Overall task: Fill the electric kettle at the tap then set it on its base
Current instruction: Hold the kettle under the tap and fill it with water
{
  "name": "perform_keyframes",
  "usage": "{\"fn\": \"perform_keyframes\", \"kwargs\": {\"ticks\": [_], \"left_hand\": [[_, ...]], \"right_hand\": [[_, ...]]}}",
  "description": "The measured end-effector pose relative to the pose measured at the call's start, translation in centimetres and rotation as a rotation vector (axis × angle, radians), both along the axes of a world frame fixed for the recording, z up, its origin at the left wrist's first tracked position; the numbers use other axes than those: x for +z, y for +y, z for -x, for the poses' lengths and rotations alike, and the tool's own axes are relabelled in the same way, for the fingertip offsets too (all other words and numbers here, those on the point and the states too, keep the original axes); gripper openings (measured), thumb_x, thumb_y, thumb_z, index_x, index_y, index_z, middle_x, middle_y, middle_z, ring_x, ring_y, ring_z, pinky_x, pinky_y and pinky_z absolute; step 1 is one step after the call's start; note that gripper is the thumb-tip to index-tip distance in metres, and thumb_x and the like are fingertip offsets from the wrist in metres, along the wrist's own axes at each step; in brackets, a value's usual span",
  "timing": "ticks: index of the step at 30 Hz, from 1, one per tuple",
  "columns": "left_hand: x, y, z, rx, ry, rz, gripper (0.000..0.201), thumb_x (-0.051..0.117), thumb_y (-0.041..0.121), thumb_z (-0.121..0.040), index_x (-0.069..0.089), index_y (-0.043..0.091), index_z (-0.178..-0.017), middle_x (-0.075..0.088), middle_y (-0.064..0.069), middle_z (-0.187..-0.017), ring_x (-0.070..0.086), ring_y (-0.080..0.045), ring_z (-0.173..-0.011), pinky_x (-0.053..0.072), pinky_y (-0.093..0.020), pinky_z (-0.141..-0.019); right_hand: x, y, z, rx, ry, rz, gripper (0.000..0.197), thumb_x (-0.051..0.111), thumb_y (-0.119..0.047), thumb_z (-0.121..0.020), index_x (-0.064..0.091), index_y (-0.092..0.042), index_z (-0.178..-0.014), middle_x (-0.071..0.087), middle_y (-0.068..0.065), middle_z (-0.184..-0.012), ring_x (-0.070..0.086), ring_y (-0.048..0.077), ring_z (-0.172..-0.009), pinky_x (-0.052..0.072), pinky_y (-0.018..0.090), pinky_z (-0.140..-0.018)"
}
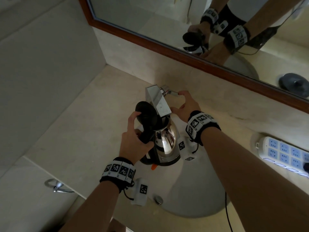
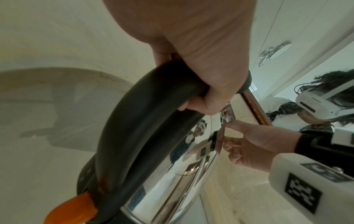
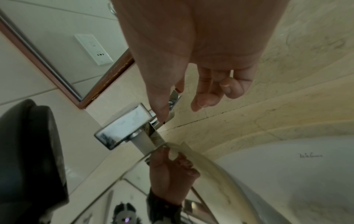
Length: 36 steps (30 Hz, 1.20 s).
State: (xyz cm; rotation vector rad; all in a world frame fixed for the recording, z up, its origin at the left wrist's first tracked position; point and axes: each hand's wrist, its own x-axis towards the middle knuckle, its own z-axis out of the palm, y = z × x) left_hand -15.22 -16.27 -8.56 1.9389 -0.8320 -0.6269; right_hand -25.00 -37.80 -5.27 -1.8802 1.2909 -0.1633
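Fingers of the left hand (image 1: 133, 144) curl round the black curved handle of the shiny steel electric kettle (image 1: 167, 144), holding it over the white oval basin (image 1: 197, 190) with its black round lid (image 1: 145, 114) flipped up and its mouth under the square chrome tap spout (image 1: 158, 101). The right hand (image 1: 185, 106) reaches behind the tap, thumb and forefinger on the slim chrome tap lever (image 1: 172, 93), other fingers loosely bent. A white and blue power strip (image 1: 282, 154) lies on the beige stone surface (image 1: 87, 123).
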Motion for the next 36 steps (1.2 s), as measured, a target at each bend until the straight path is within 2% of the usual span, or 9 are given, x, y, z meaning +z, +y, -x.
{"fn": "perform_keyframes", "kwargs": {"ticks": [2,8,12,18,22,27,30,33,36], "left_hand": [[0.0,0.1,0.0,0.004,0.018,0.002,0.101,0.080,0.002,-0.072,0.026,0.044,-0.147,0.064,-0.006,-0.056,0.061,-0.010,-0.048,0.052,-0.014,-0.052],[0.2,0.1,0.1,0.006,0.048,0.004,0.102,0.080,-0.001,-0.072,0.027,0.044,-0.147,0.066,-0.004,-0.058,0.064,-0.008,-0.050,0.054,-0.013,-0.052],[0.1,0.2,0.2,0.004,0.045,0.015,0.103,0.081,-0.002,-0.072,0.027,0.044,-0.147,0.066,-0.004,-0.058,0.063,-0.007,-0.049,0.054,-0.013,-0.052],[-0.4,0.2,0.3,0.019,0.055,0.002,0.104,0.082,0.001,-0.071,0.027,0.044,-0.148,0.068,-0.002,-0.059,0.066,-0.008,-0.051,0.057,-0.017,-0.056],[-0.3,-0.1,0.2,0.009,0.045,0.006,0.104,0.083,0.003,-0.071,0.027,0.044,-0.148,0.068,-0.002,-0.059,0.065,-0.009,-0.050,0.056,-0.018,-0.056],[0.0,-0.2,0.0,0.012,0.056,0.025,0.103,0.082,0.001,-0.071,0.027,0.046,-0.146,0.069,-0.005,-0.059,0.067,-0.015,-0.052,0.060,-0.022,-0.057],[0.0,-0.3,-0.1,0.010,0.053,0.021,0.104,0.082,0.000,-0.071,0.027,0.045,-0.147,0.069,-0.005,-0.059,0.067,-0.015,-0.052,0.061,-0.023,-0.058],[0.1,-0.3,-0.3,0.006,0.051,0.013,0.104,0.081,-0.001,-0.071,0.026,0.041,-0.149,0.068,-0.002,-0.058,0.066,-0.012,-0.050,0.061,-0.025,-0.058],[0.1,-0.3,-0.4,-0.005,0.030,0.008,0.103,0.081,-0.001,-0.071,0.027,0.040,-0.149,0.067,-0.001,-0.057,0.065,-0.009,-0.050,0.057,-0.017,-0.057]], "right_hand": [[-0.1,0.2,-0.1,-0.012,-0.011,-0.003,0.061,0.069,-0.041,-0.084,0.041,-0.028,-0.137,0.054,-0.004,-0.083,0.060,0.025,-0.086,0.047,0.034,-0.077],[-0.7,0.3,-0.2,-0.035,-0.035,-0.023,0.067,0.069,-0.044,-0.085,0.037,-0.029,-0.142,0.058,0.003,-0.096,0.060,0.026,-0.088,0.045,0.033,-0.076],[-0.9,0.3,-0.3,-0.033,-0.019,-0.009,0.067,0.068,-0.044,-0.085,0.037,-0.029,-0.142,0.059,0.004,-0.097,0.061,0.027,-0.090,0.045,0.033,-0.076],[-1.4,0.4,-0.5,-0.048,-0.008,0.037,0.061,0.067,-0.032,-0.088,0.038,-0.028,-0.141,0.057,0.004,-0.097,0.063,0.028,-0.092,0.052,0.037,-0.080],[-1.6,0.1,-0.4,-0.036,-0.012,0.033,0.062,0.068,-0.034,-0.087,0.038,-0.029,-0.141,0.057,0.004,-0.099,0.063,0.027,-0.091,0.046,0.032,-0.075],[-1.7,-0.3,0.2,0.014,0.020,0.070,0.065,0.071,-0.037,-0.084,0.037,-0.034,-0.140,0.064,0.014,-0.115,0.064,0.030,-0.101,0.049,0.034,-0.080],[-1.8,-0.4,0.5,0.038,0.029,0.090,0.069,0.073,-0.040,-0.083,0.036,-0.037,-0.141,0.062,0.013,-0.117,0.063,0.029,-0.102,0.047,0.033,-0.081],[-1.9,-0.5,0.5,0.051,0.034,0.096,0.072,0.073,-0.046,-0.081,0.035,-0.038,-0.141,0.062,0.013,-0.116,0.062,0.030,-0.103,0.051,0.038,-0.087],[-2.1,-0.6,0.6,0.060,0.034,0.096,0.072,0.073,-0.048,-0.081,0.035,-0.038,-0.142,0.061,0.012,-0.116,0.062,0.030,-0.104,0.050,0.037,-0.087]]}}
